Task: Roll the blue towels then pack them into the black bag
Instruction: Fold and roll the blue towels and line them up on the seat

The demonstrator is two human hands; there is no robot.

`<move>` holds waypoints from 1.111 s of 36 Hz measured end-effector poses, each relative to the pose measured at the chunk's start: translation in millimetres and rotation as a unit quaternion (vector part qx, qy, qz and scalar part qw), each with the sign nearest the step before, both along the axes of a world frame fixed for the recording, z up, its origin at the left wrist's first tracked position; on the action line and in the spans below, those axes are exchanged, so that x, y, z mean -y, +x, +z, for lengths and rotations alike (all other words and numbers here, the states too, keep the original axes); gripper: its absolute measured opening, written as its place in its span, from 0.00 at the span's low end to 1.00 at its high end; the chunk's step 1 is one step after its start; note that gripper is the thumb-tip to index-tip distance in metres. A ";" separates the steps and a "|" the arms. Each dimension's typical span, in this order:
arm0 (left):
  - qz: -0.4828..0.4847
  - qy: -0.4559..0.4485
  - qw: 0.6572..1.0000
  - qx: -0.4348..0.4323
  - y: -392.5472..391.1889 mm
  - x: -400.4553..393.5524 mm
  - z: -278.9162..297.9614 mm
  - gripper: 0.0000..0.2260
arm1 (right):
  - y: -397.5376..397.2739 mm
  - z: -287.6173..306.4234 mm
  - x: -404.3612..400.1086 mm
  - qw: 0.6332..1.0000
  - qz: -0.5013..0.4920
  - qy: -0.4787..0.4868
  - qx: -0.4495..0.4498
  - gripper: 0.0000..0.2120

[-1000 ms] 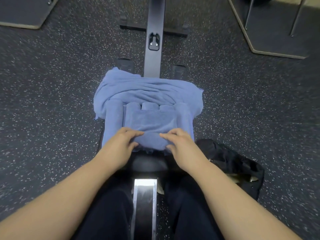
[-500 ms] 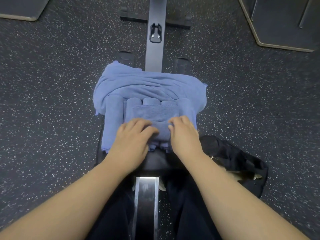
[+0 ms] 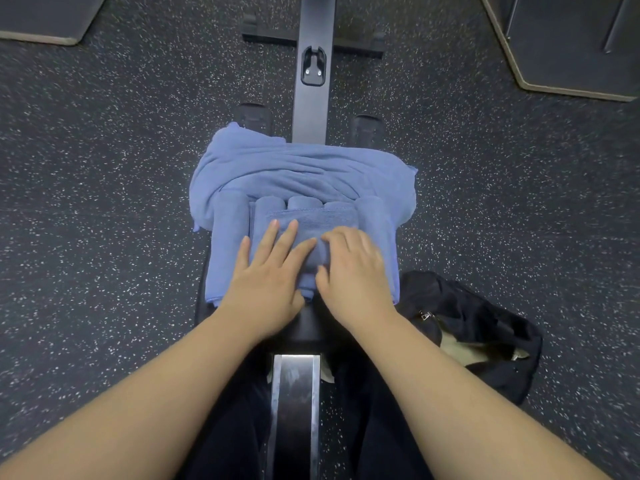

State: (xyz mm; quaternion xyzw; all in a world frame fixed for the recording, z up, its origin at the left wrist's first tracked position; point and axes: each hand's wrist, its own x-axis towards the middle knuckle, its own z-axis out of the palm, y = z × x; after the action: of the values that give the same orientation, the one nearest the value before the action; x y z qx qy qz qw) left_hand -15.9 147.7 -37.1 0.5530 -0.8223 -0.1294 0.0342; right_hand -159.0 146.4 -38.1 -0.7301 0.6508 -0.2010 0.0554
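- Rolling step was in hand: my left hand (image 3: 268, 271) pressed flat, fingers spread, my right hand (image 3: 353, 268) curled over the blue towel (image 3: 311, 220).
- Next move, I judged: roll farther, then pack the black bag (image 3: 485, 327), near right.

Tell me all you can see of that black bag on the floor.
The black bag lies slumped on the speckled floor, to the person's right, beside the rail they sit astride. It looks like soft, crumpled fabric. Its mouth gapes open, showing a pale lining or content inside; which, I cannot tell. A small metal clasp glints near its upper edge. The right forearm crosses in front of its near corner. No hand touches it, and no towel is visible inside.
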 end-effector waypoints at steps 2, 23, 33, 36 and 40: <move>0.013 0.015 1.000 -0.003 -0.9 5.1 -0.3 0.37 | -2.0 -5.9 2.3 0.999 0.022 0.016 -0.023 0.19; 0.185 -0.020 0.935 -0.303 -8.9 9.5 12.5 0.24 | -2.7 -8.1 26.3 1.000 -0.016 0.016 -0.009 0.19; 0.200 0.116 0.851 -0.471 -28.6 -9.5 30.2 0.25 | 3.8 18.9 9.1 0.990 -0.060 0.094 0.081 0.22; 0.187 0.165 0.816 -0.522 -28.2 -9.7 38.5 0.23 | 6.5 26.5 0.4 0.980 -0.057 0.133 0.135 0.25; 0.174 0.154 0.801 -0.552 -17.8 -8.9 44.5 0.20 | 5.6 34.7 -12.7 0.964 -0.033 0.164 0.207 0.26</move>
State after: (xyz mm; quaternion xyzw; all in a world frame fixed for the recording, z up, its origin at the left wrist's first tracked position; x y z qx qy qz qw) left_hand -33.8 156.6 7.4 0.5201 -0.5232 -0.5296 0.4188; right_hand -153.4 159.1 -3.4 -0.6317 0.6730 -0.2396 0.3012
